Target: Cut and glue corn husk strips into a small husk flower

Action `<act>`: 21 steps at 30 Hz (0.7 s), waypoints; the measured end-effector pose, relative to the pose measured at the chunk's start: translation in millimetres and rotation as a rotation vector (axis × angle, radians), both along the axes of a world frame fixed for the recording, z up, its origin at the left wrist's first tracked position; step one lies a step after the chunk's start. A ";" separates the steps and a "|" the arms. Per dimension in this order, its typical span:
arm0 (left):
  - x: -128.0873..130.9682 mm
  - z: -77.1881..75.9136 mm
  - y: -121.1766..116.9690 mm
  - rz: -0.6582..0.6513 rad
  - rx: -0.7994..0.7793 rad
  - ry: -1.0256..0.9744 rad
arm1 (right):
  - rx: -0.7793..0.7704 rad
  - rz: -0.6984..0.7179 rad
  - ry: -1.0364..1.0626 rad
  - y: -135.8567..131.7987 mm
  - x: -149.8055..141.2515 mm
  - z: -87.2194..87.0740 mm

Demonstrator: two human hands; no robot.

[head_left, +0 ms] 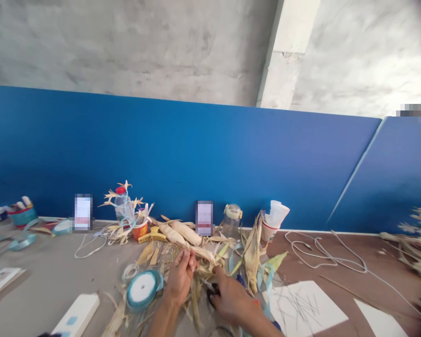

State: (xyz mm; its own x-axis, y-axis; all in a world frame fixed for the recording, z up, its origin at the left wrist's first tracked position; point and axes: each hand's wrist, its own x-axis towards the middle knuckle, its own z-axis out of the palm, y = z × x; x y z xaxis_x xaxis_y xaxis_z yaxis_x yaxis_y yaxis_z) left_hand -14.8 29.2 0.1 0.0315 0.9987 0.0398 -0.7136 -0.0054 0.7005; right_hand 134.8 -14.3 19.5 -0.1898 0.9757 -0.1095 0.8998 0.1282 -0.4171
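1. A bare grey wall (126, 47) rises behind a blue partition (182, 154); in front runs a cluttered bench (87, 274).
2. Pale dried corn husks (185, 233) lie just beyond the hands, their long axis slanting from far left to near right; the left hand (179, 276) is nearer.
3. The left hand's fingertips are pinched together; whether anything is between them is too small to tell.
4. The right hand (233, 296) curls around black-handled scissors (210, 293), which point forward and left, toward the left hand.
5. A spool of blue ribbon (142, 287) lies left of the hands.
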 end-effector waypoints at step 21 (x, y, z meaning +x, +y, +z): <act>-10.0 -7.1 8.2 0.134 -0.024 0.046 | -0.588 -0.242 1.221 -18.9 34.3 1.3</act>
State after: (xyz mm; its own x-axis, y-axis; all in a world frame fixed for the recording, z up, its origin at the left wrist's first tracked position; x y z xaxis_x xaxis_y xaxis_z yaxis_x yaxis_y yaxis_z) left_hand -24.8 37.4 -6.9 -0.1008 0.9948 0.0175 -0.6750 -0.0813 0.7334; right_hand 169.1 -33.2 20.9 -0.2966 0.8662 -0.4021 -0.0991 -0.4467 -0.8892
